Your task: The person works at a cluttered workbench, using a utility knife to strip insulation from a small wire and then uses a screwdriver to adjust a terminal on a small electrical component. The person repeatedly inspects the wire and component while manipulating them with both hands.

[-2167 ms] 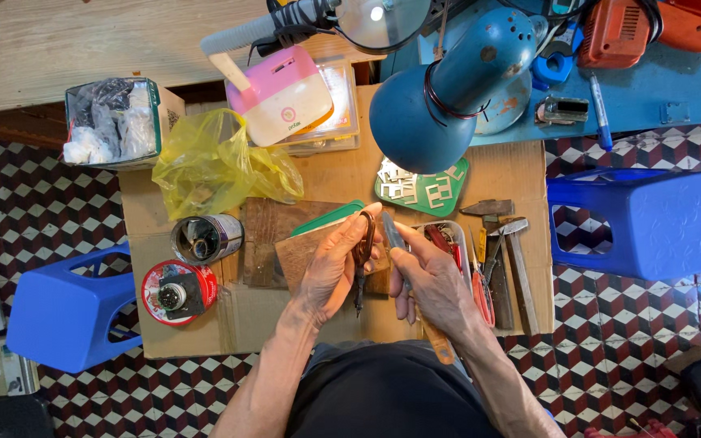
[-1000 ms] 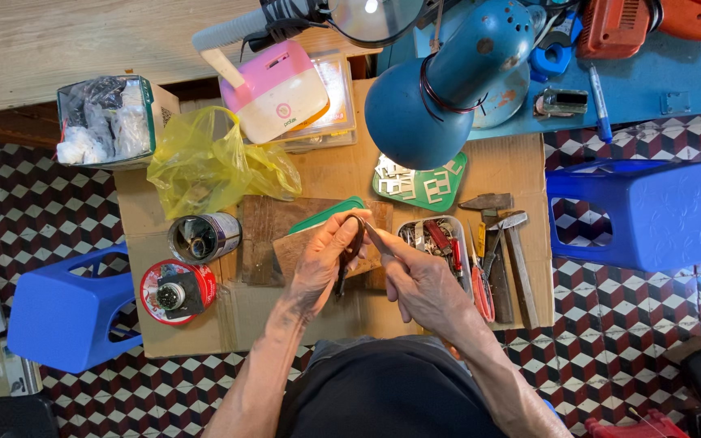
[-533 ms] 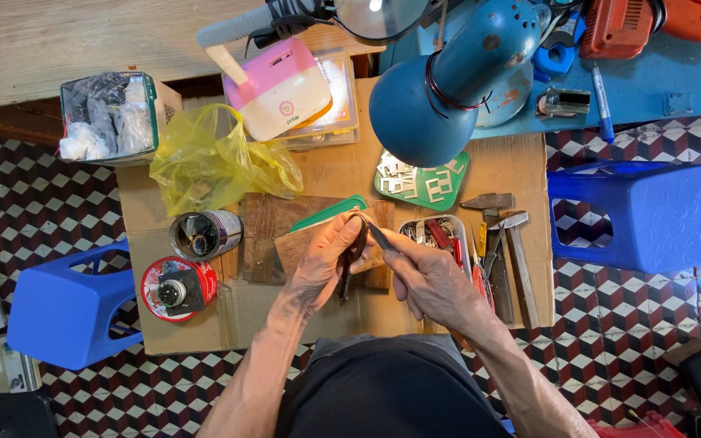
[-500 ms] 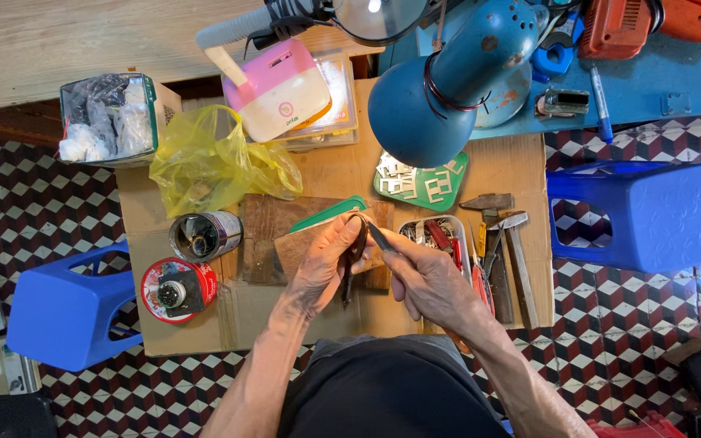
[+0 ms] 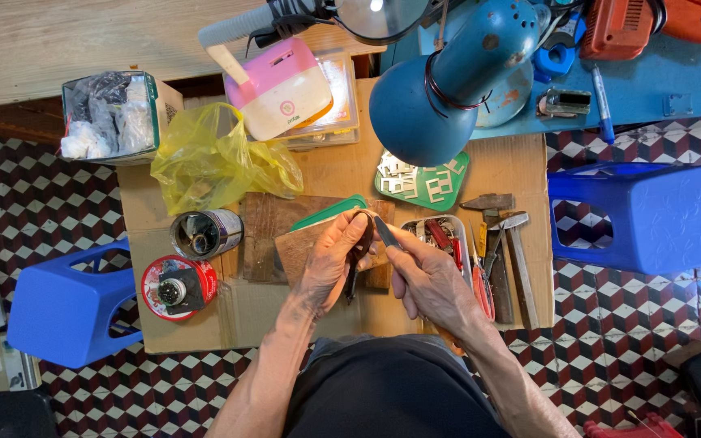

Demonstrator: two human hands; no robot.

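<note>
Seen from above, at a low cardboard-topped desk over a checkered tile floor. Left hand curled, its grip closed around a small dark object, too small and hidden to identify, held above a worn wooden board. Right hand just beside, its grip narrow, pinching a slim dark pointed tool whose tip meets the object between the two hands. Under the board's far edge, a green lid peeking out. Right of the hands, a shallow tray of red-handled tools, then two hammers lying side by side near the desk's right edge. Beyond them, a green tray with small white pieces, partly shaded by a blue desk lamp. Left of the board, an open metal can and, nearer, a red round tin with a dark part inside. Further back, a crumpled yellow plastic bag, a pink and white box resting on a clear case, and a carton stuffed with grey and white wrappings. Blue plastic stools on either side of the desk, well apart from the hands.
</note>
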